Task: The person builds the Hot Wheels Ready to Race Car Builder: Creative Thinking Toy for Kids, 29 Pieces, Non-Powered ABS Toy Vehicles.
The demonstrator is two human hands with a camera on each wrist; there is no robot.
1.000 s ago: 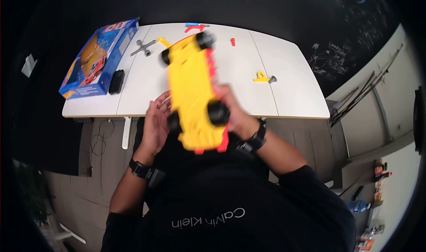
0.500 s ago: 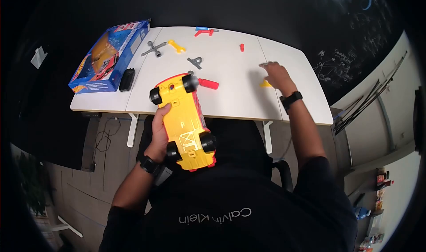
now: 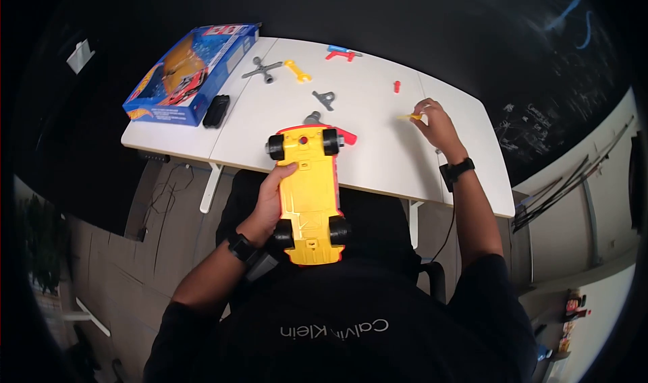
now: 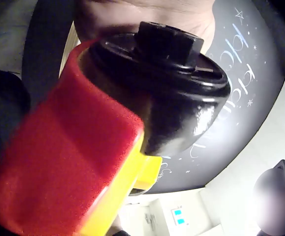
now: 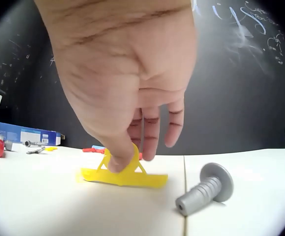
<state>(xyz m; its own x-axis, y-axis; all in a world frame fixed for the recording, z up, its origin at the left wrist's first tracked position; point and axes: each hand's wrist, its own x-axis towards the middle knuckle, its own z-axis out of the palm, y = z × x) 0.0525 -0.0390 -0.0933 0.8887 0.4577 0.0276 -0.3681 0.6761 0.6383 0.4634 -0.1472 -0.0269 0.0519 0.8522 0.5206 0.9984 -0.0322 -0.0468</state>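
My left hand [image 3: 266,197] grips a toy car [image 3: 310,201] by its side, thumb over the yellow underside, which faces up toward the head camera. Black wheels stick out at the car's corners; in the left wrist view one wheel [image 4: 172,103] and the red body [image 4: 68,157] fill much of the picture. Over the right part of the table, my right hand [image 3: 439,125] pinches a yellow plastic piece [image 5: 122,178] between thumb and fingers. That piece has a rounded top and a long flat bar, held close over the tabletop. Beside it lies a grey toy screw [image 5: 204,191].
On the white table [image 3: 378,160] lie a grey cross-shaped wrench [image 3: 261,70], a yellow wrench [image 3: 297,71], a grey bracket [image 3: 325,100], a small red piece [image 3: 397,87] and a red-and-blue toy tool [image 3: 343,54]. A red-handled tool [image 3: 347,135] is partly behind the car. A blue box [image 3: 192,79] stands left, near a black tray [image 3: 216,112].
My right hand has let go of the car, moved right across the table and taken hold of the yellow piece. My left hand has gripped the car, which is now straighter and steadier.
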